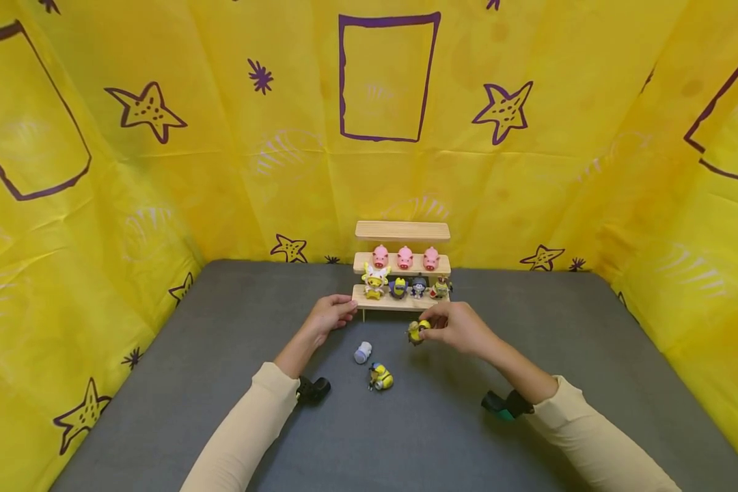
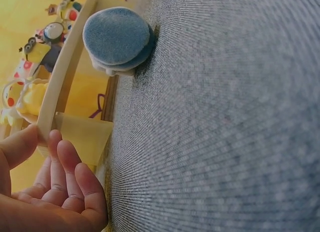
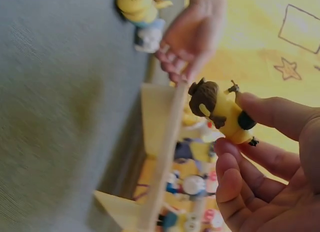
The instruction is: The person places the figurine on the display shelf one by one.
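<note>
My left hand (image 1: 331, 316) pinches the left end of the lowest tier of a wooden display shelf (image 2: 62, 85), thumb on one side and fingertips on the other. My right hand (image 1: 461, 328) holds a small yellow minion figure (image 3: 225, 112) with brown hair between thumb and fingers, in front of the shelf. On the lowest tier stand a yellow figure with white headgear (image 1: 375, 281), a minion in dark clothes (image 1: 398, 288), a grey-and-white figure (image 1: 418, 287) and a minion with red and white on it (image 1: 440, 288).
Three pink pig figures (image 1: 405, 258) line the middle tier, below a bare top tier (image 1: 402, 230). Nearer me on the grey table (image 1: 418, 437) lie a white-and-blue figure (image 1: 363, 352) and another minion figure (image 1: 380, 377). Yellow patterned cloth (image 1: 295, 178) hangs behind and at both sides.
</note>
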Demonstrator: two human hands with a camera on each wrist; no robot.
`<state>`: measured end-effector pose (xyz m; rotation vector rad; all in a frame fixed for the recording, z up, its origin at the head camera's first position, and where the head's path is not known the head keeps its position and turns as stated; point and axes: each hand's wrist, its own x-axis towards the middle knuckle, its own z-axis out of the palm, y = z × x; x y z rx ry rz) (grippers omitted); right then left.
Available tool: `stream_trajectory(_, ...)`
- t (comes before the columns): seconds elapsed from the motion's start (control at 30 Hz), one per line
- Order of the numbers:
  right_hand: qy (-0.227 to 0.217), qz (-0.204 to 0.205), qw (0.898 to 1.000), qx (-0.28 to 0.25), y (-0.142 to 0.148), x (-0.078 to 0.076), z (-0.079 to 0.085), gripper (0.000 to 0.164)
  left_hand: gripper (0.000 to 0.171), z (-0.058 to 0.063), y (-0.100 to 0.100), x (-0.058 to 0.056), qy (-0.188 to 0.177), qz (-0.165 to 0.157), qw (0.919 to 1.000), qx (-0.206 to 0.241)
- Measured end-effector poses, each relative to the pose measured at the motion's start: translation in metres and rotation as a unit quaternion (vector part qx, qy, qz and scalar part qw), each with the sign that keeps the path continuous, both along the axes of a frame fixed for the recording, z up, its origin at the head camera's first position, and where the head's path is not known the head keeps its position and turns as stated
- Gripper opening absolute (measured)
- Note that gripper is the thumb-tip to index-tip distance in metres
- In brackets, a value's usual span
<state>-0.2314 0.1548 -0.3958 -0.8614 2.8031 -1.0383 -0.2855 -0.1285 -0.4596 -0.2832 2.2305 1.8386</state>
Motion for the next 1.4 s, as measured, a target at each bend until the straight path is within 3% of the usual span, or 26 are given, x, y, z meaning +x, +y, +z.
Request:
stream_trajectory(0.37,0.065,-0.013,0.998,-0.001,-0.005,-0.016,0.041,0.024,0.036,-0.001,-0.001,0.000,0.002,-0.002,1.0000,0.005)
stream_trajectory(0.6,0.058,-0.018,0.998,0.007,-0.011,-0.029,0.059,0.023,0.036,-0.001,-0.001,0.000,0.002,-0.001,1.0000,0.004)
stream_trajectory(1.4,0.059,-0.059,0.996,0.029,-0.027,-0.089,0.091,0.035,0.037,0.001,-0.002,0.002,0.001,-0.004,1.0000,0.004)
